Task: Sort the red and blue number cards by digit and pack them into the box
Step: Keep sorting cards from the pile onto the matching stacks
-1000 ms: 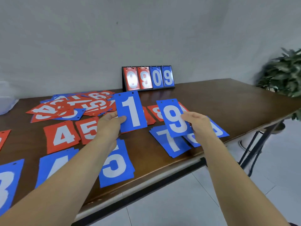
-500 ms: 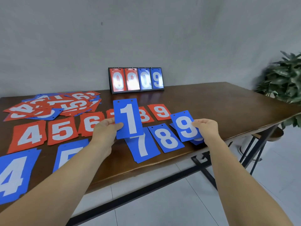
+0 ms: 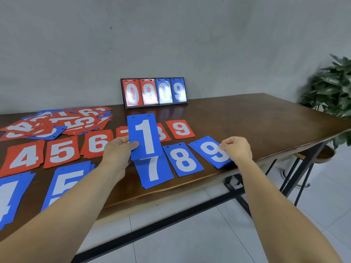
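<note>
Wooden table [image 3: 247,118] beneath, grey wall [image 3: 171,35] behind; my left hand [image 3: 117,154] pinches the blue 1 card [image 3: 145,135] upright over the blue 7 card [image 3: 153,171], my right hand [image 3: 237,149] pinches the blue 9 card [image 3: 210,151] (top of its stack) lying flat.

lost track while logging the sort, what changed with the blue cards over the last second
The right hand lowered the blue card with a white 9 onto the stack of blue 9s and still holds its edge. The left hand keeps the blue card with a white 1 raised; the blue card with a white 8 stayed put.
</note>
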Tool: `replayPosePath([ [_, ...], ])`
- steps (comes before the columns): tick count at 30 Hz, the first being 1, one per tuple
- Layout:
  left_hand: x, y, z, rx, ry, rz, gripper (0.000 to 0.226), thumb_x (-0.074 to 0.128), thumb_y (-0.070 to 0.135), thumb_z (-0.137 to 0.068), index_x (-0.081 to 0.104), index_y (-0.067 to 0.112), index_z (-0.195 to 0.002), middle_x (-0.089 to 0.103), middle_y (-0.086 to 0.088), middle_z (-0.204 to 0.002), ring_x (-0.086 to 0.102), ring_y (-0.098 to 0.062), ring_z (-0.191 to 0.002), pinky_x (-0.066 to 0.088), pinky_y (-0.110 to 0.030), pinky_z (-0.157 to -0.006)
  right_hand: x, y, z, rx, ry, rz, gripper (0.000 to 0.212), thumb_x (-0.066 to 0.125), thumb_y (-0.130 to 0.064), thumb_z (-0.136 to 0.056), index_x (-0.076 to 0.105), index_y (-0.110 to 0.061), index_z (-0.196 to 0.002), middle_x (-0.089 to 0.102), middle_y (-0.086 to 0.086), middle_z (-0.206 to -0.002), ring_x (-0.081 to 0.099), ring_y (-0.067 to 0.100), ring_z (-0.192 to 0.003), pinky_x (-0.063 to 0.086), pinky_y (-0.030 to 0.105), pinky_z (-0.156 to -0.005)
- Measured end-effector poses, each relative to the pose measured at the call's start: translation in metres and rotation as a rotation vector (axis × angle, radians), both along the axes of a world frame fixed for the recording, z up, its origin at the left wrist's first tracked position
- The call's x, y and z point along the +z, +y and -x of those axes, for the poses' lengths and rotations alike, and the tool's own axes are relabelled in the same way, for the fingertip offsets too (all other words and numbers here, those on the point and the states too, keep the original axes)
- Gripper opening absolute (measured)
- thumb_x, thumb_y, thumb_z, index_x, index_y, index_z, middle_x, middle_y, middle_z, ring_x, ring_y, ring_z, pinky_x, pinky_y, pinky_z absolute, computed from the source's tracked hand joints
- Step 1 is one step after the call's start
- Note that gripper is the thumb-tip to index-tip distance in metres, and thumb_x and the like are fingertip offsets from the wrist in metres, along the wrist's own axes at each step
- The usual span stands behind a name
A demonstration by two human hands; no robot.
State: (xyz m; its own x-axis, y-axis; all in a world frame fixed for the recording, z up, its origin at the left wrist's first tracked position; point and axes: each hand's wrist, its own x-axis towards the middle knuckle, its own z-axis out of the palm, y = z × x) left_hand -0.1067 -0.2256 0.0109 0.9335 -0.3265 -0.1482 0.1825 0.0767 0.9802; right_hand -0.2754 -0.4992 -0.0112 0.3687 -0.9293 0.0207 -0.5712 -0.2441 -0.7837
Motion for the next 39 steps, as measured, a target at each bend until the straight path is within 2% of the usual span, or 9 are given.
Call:
replayPosePath([
  [4, -0.001, -0.002, 0.002, -0.018, 0.003, -0.012, 0.020, 0.064, 0.016, -0.093, 0.059, 0.017, -0.113, 0.067, 0.001, -0.100, 0.067, -0.013, -0.089, 0.059, -0.039, -0.077, -0.003, 0.012, -0.004, 0.113, 0.149, 0.135, 0.035, 0.074, -0.049, -0.078, 0.063, -0.030, -0.105, 0.061, -0.009, -0.103, 0.051, 0.015, -0.108, 0.045, 0.037, -0.094],
  [8, -0.002, 0.002, 0.003, -0.023, -0.001, -0.032, 0.025, 0.065, 0.016, -0.093, 0.060, 0.016, -0.117, 0.068, -0.002, -0.108, 0.068, -0.017, -0.097, 0.059, -0.044, -0.085, -0.005, 0.023, -0.009, 0.124, 0.303, 0.245, 0.046, 0.070, -0.055, -0.078, 0.063, -0.027, -0.114, 0.057, 0.001, -0.117, 0.050, 0.020, -0.109, 0.047, 0.038, -0.093],
  [12, 0.000, 0.015, 0.000, -0.008, -0.026, -0.031, 0.011, 0.066, 0.016, -0.092, 0.062, 0.019, -0.101, 0.070, -0.003, -0.109, 0.068, -0.018, -0.099, 0.057, -0.045, -0.089, 0.004, 0.041, -0.022, 0.057, 0.240, 0.393, 0.042, 0.064, -0.051, -0.084, 0.064, -0.024, -0.116, 0.057, 0.004, -0.117, 0.048, 0.023, -0.111, 0.041, 0.035, -0.091],
  [18, 0.007, 0.058, -0.010, 0.003, -0.034, -0.024, 0.008, 0.068, 0.017, -0.091, 0.061, 0.023, -0.093, 0.070, -0.001, -0.102, 0.069, -0.019, -0.097, 0.057, -0.045, -0.090, 0.026, 0.110, -0.080, 0.332, 0.000, 0.313, 0.027, 0.062, -0.043, -0.088, 0.071, -0.025, -0.107, 0.066, -0.004, -0.113, 0.053, 0.019, -0.114, 0.044, 0.045, -0.099],
  [22, 0.015, 0.114, -0.032, 0.051, -0.057, -0.063, 0.017, 0.069, 0.022, -0.090, 0.064, 0.018, -0.105, 0.073, -0.002, -0.104, 0.071, -0.021, -0.096, 0.056, -0.048, -0.090, 0.030, 0.142, -0.115, 0.415, -0.032, 0.275, 0.019, 0.063, -0.034, -0.089, 0.072, -0.022, -0.101, 0.069, -0.006, -0.107, 0.060, 0.016, -0.104, 0.048, 0.042, -0.094],
  [25, 0.020, 0.162, -0.055, 0.120, -0.028, -0.055, 0.018, 0.070, 0.022, -0.089, 0.064, 0.017, -0.105, 0.073, -0.004, -0.104, 0.071, -0.023, -0.095, 0.056, -0.049, -0.090, 0.033, 0.180, -0.147, 0.485, -0.047, 0.266, 0.006, 0.063, -0.029, -0.087, 0.068, -0.026, -0.085, 0.069, -0.006, -0.095, 0.062, 0.018, -0.097, 0.051, 0.040, -0.089],
  [28, 0.023, 0.212, -0.078, 0.187, -0.015, -0.040, 0.008, 0.068, 0.015, -0.091, 0.065, 0.015, -0.098, 0.073, -0.007, -0.099, 0.071, -0.025, -0.094, 0.057, -0.048, -0.088, 0.037, 0.230, -0.186, 0.571, -0.045, 0.269, 0.010, 0.062, -0.026, -0.087, 0.066, -0.029, -0.078, 0.068, -0.006, -0.088, 0.064, 0.019, -0.091, 0.052, 0.037, -0.085],
  [32, 0.024, 0.286, -0.111, 0.225, -0.015, -0.066, 0.019, 0.067, 0.014, -0.091, 0.065, 0.010, -0.110, 0.073, -0.012, -0.106, 0.071, -0.028, -0.096, 0.056, -0.051, -0.090, 0.040, 0.300, -0.240, 0.684, -0.059, 0.247, 0.013, 0.064, -0.022, -0.088, 0.066, -0.027, -0.076, 0.069, -0.004, -0.089, 0.064, 0.018, -0.091, 0.054, 0.040, -0.086],
  [39, 0.028, 0.440, -0.172, 0.300, -0.068, -0.128, 0.016, 0.065, 0.011, -0.092, 0.068, 0.008, -0.108, 0.073, -0.012, -0.106, 0.070, -0.030, -0.098, 0.054, -0.050, -0.093, 0.046, 0.404, -0.320, 0.750, -0.117, 0.264, 0.014, 0.064, -0.016, -0.086, 0.068, -0.024, -0.076, 0.069, 0.000, -0.088, 0.062, 0.019, -0.087, 0.052, 0.038, -0.084],
])
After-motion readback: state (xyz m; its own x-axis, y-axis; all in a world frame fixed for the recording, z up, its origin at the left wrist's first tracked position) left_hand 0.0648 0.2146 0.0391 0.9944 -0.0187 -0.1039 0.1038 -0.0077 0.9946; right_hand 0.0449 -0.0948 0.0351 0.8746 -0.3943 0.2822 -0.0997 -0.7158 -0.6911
